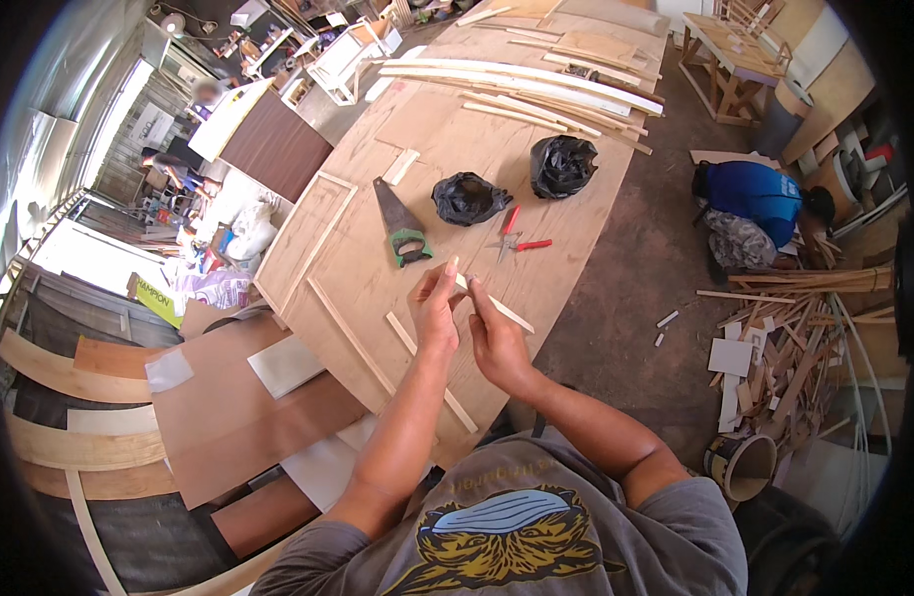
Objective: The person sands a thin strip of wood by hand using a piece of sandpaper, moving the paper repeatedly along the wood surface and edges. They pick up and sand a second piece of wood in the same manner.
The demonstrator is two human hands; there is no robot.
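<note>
Both of my hands hold one thin wooden strip (pixel 511 314) above a plywood sheet (pixel 457 298). My left hand (pixel 436 309) grips its far end, with the thumb pointing up. My right hand (pixel 496 339) pinches it beside the left, and the strip's other end sticks out to the right. Beyond the hands lie red-handled snips (pixel 511 242) with their handles spread. A handsaw with a green and black handle (pixel 402 223) rests further left. Two black plastic bags, one (pixel 468 198) behind the snips and another (pixel 563 166) to its right, stand on the plywood.
Long wooden strips (pixel 524 82) lie across the plywood's far part, and thin battens (pixel 353 335) lie near its left edge. On the floor at right, a person in a blue shirt (pixel 751 201) crouches by a pile of wood offcuts (pixel 785 372). A bucket (pixel 740 465) lies close by.
</note>
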